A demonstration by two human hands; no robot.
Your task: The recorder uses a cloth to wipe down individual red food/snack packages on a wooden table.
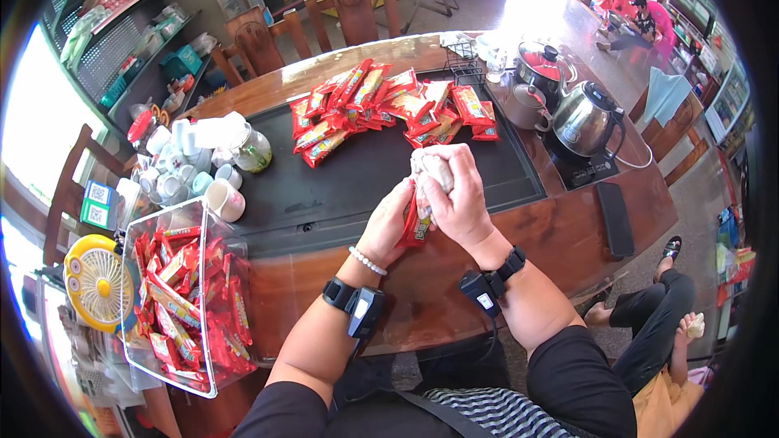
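In front of me, my left hand (392, 222) grips a red snack packet (415, 228) from its left side. My right hand (456, 194) has a crumpled whitish cloth (433, 171) bunched in its fingers and presses it against the packet. Both hands meet over the near part of a black tea tray (341, 194) set into the wooden table (292, 298). Just beyond them lies a loose pile of similar red packets (371, 100). To my left, a clear plastic bin (210, 340) holds many more red packets (176, 298).
An electric kettle (584, 118), a lidded pot (541, 64) and a brown teapot (526, 106) stand at right. Several cups (225, 199) and a glass jar (252, 149) crowd the left, near a yellow fan (100, 283). A seated person's leg (654, 301) is close by on my right.
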